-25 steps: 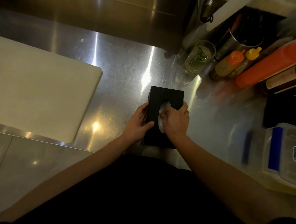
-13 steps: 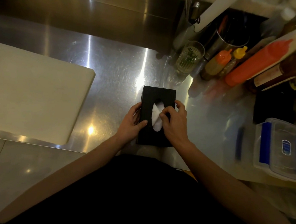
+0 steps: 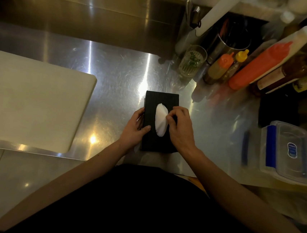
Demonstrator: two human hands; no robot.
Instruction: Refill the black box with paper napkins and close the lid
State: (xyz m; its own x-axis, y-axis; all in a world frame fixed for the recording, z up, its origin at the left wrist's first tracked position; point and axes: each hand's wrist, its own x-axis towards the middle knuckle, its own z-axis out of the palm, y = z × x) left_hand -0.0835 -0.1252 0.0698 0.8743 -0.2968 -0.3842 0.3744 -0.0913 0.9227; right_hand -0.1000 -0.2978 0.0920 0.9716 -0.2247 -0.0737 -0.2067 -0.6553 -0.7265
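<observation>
Black rectangular napkin box [image 3: 161,102], lid shut, near counter's front edge; white paper napkin [image 3: 161,120] showing through oval slot. Left hand [image 3: 133,129] gripping box's 9 o'clock side; right hand [image 3: 180,127] pinching napkin. Bare scratched steel counter [image 3: 115,71] toward 12; white cutting board [image 3: 32,101] at 9; clear plastic container [image 3: 287,153] at 3.

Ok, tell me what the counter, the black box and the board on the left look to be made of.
Counter: stainless steel by the look, brushed, with fine scratches and bright streaks of reflected light.
Black box: matte and dark with no glare; it could be leatherette, card or plastic, the picture leaves that open.
Board: pale, smooth and dull with a rounded corner, probably a plastic cutting board.
</observation>
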